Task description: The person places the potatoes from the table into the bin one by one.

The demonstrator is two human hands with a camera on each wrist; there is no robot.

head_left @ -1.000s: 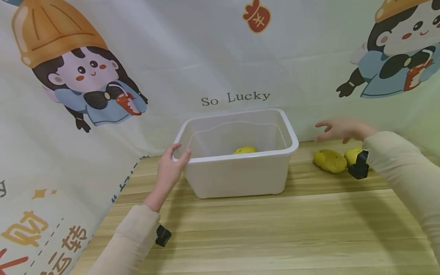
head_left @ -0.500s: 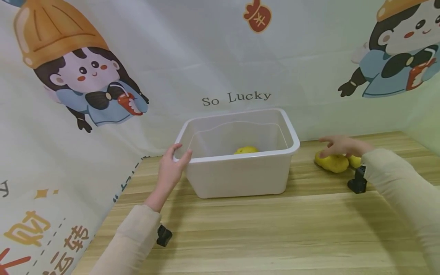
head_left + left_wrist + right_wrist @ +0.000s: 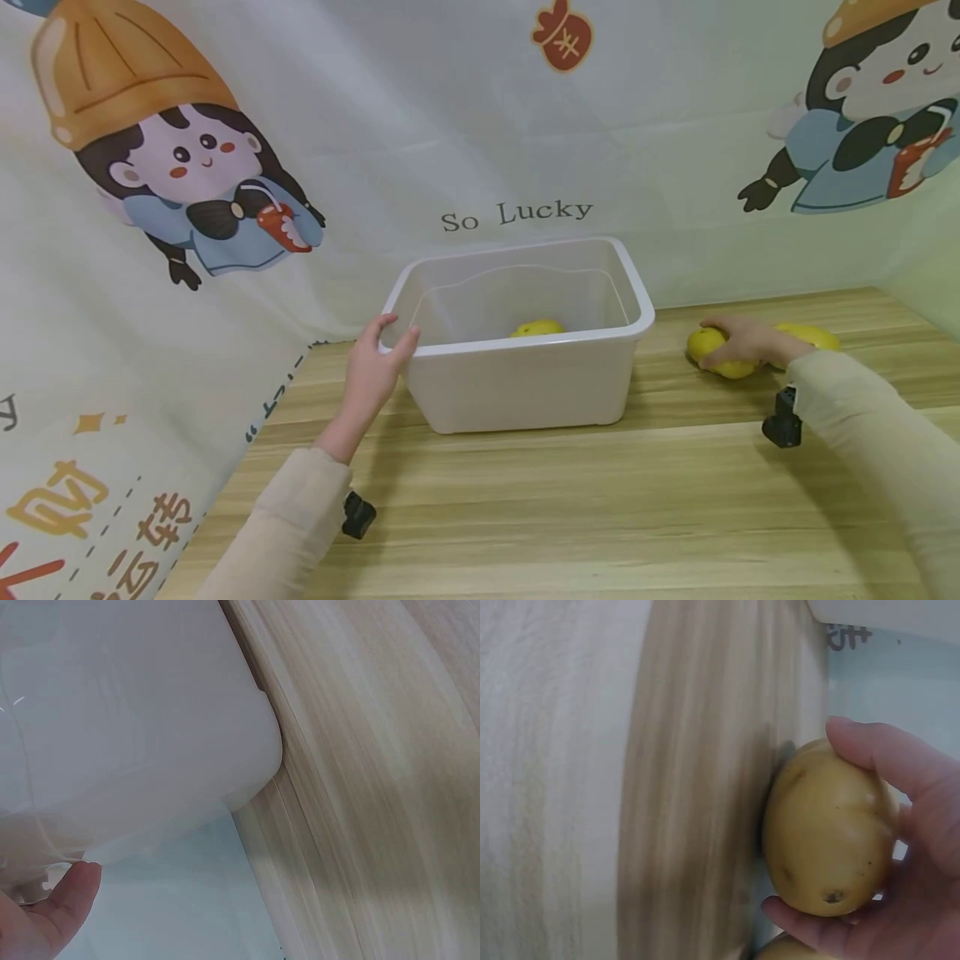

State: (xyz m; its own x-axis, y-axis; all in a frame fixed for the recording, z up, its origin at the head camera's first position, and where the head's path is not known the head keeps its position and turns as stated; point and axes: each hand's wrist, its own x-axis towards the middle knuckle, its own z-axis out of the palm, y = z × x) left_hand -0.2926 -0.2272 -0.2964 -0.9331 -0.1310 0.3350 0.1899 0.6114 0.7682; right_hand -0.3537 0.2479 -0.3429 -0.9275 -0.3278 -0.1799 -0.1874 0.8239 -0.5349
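Observation:
A white plastic bin (image 3: 517,383) stands on the wooden table in the head view. My left hand (image 3: 371,367) grips its left front corner, thumb and fingers over the rim. Part of that hand (image 3: 52,919) also shows at the bin's edge in the left wrist view. To the right of the bin, my right hand (image 3: 746,340) holds a yellow potato (image 3: 829,825), thumb on one side and fingers round the other. The potato appears to rest on the table. Another potato (image 3: 813,335) lies just behind the right wrist. Inside the bin, one potato (image 3: 538,327) is partly hidden by the front wall.
A printed cloth (image 3: 375,125) hangs behind the table and along its left side. Wood-grain tabletop (image 3: 570,508) stretches in front of the bin. A black wrist device (image 3: 783,419) hangs under the right sleeve, another (image 3: 358,515) under the left.
My right hand has come down from above the potatoes and closed round the nearer one. My left hand stays on the bin's rim, and the bin has not moved.

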